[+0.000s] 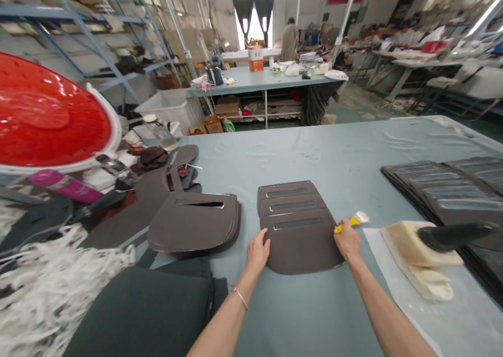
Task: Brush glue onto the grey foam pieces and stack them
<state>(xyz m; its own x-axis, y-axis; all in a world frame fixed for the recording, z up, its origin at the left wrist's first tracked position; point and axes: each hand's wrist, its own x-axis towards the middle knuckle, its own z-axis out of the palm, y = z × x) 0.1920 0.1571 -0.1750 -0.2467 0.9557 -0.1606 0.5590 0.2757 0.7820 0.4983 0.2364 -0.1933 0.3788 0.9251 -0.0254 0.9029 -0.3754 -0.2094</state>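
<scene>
My left hand [258, 252] lies flat, fingers apart, on the left edge of a stack of dark brown slotted panels [301, 247], which looks like leather or foam sheet. My right hand [348, 240] grips a small yellow-handled blade tool [348, 224] beside the panels' right edge. A similar slotted stack [194, 223] lies to the left of my left hand. More dark panels [444, 194] are piled at the right. On a white paper sheet [396, 247] nearby sits a pale block [416, 255] with a black-handled tool [451, 236] resting on it.
A grey-blue worktable [298, 147] carries everything. On its left lie a red plastic basin [43, 113], white shredded strips [51, 278], a dark fabric roll [137, 315] and cut brown pieces [149, 160]. Farther back, a person [290, 40] stands beyond another table [263, 79].
</scene>
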